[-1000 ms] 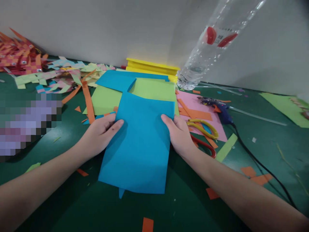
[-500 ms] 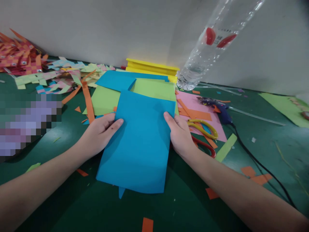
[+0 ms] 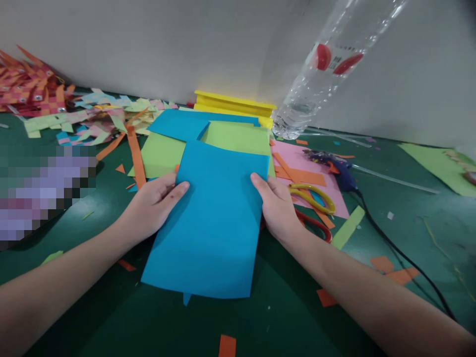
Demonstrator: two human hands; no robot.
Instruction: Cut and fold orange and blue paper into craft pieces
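Note:
A blue sheet of paper lies lengthwise in front of me on the green table. My left hand grips its left edge, thumb on top and fingers curled underneath. My right hand grips the right edge the same way. The near end of the sheet is slightly lifted and curved. Under its far end lie a light green sheet and another blue sheet.
Yellow-handled scissors and red-handled ones lie right of my right hand on pink paper. A glue gun with black cord, a leaning clear bottle, a yellow stack, and woven paper strips sit further off.
The near left corner of the blue sheet has swung out to the left and toward me. Both hands keep their grip in nearly the same place.

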